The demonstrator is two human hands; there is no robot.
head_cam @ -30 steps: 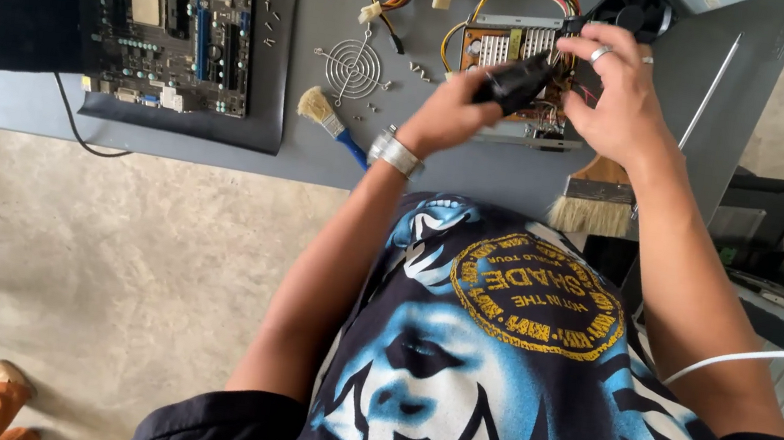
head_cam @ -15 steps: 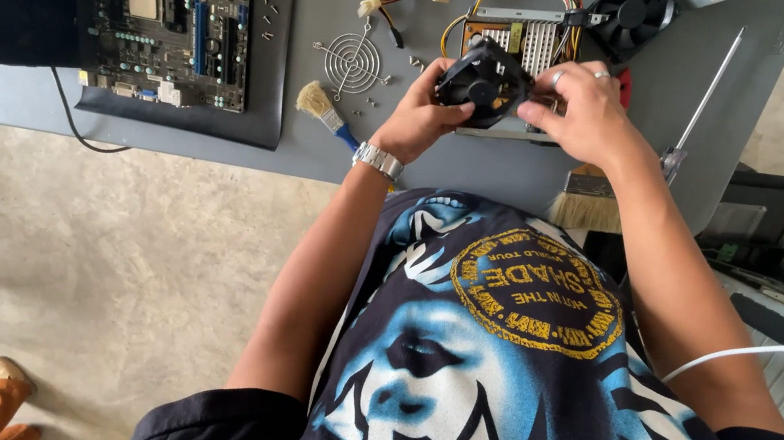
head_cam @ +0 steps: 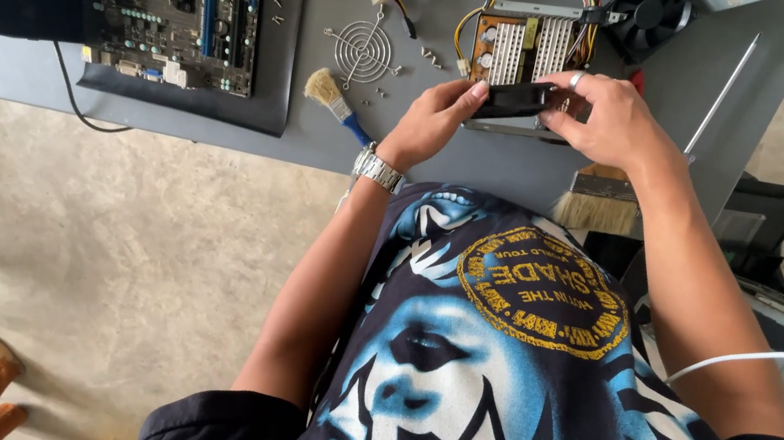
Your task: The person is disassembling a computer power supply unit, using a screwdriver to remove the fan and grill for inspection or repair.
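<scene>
A black fan (head_cam: 517,98) is gripped at its ends by the left hand (head_cam: 435,125) and right hand (head_cam: 607,122) — held above the grey tabletop (head_cam: 480,161), near a small brush (head_cam: 337,102).

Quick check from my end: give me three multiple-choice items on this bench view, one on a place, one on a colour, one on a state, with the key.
1. Where does the round wire fan grille lie?
A. On the grey table, between the motherboard and the open power supply
B. On the floor
C. In the left hand

2. What colour is the handle of the small brush?
A. Red
B. Blue
C. Green

3. How is the black fan held?
A. Lying free
B. By one hand
C. Between the left hand and the right hand

Key: 1 A, the grille lies flat on the table there; 2 B, a blue grip shows below the bristles; 3 C, fingers of both hands grip its ends.
</scene>
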